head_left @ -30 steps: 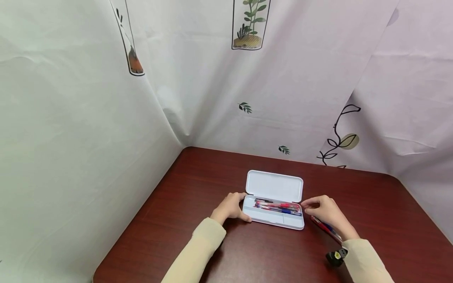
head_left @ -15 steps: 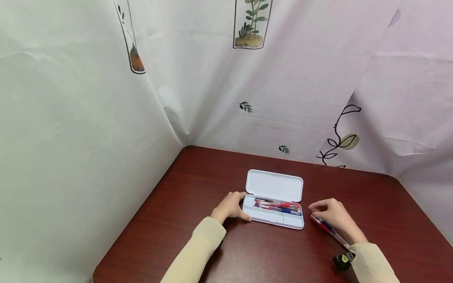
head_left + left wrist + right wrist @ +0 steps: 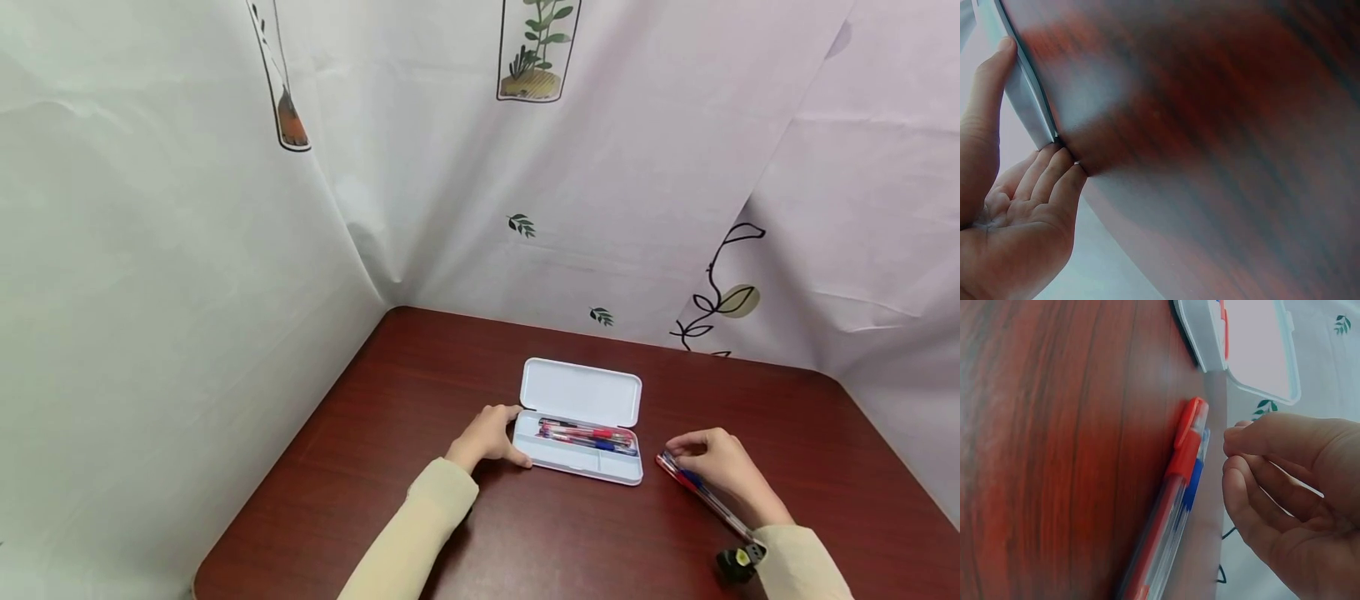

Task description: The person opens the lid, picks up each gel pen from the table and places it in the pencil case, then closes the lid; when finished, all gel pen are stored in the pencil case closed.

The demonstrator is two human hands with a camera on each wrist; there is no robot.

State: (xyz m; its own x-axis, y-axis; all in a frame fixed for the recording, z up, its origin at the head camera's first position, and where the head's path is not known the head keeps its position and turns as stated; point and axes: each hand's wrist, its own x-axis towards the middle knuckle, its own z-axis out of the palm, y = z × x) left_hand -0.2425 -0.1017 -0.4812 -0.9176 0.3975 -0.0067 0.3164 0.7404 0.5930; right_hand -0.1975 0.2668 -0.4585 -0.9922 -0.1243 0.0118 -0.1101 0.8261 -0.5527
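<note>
Pens (image 3: 587,437) in red and blue lie lengthwise inside an open white pencil case (image 3: 581,454) on a dark red wooden table (image 3: 420,392), the case's lid (image 3: 581,393) tipped back on the far side. At the case's left end the left hand (image 3: 486,438) grips the short wall, thumb along the near edge and fingers (image 3: 1054,172) curled against the far corner. Just right of the case, two more pens (image 3: 1175,506), one with a red cap and one with a blue one, lie side by side on the wood, slanting away from the case toward the table's near right edge. Above their capped ends, close to the case's right end, the right hand (image 3: 712,467) hovers with fingers (image 3: 1254,487) loosely curled and thumb near the forefinger, holding nothing and not touching the pens in the wrist view. White printed cloth (image 3: 187,250) hangs behind and left of the case.
</note>
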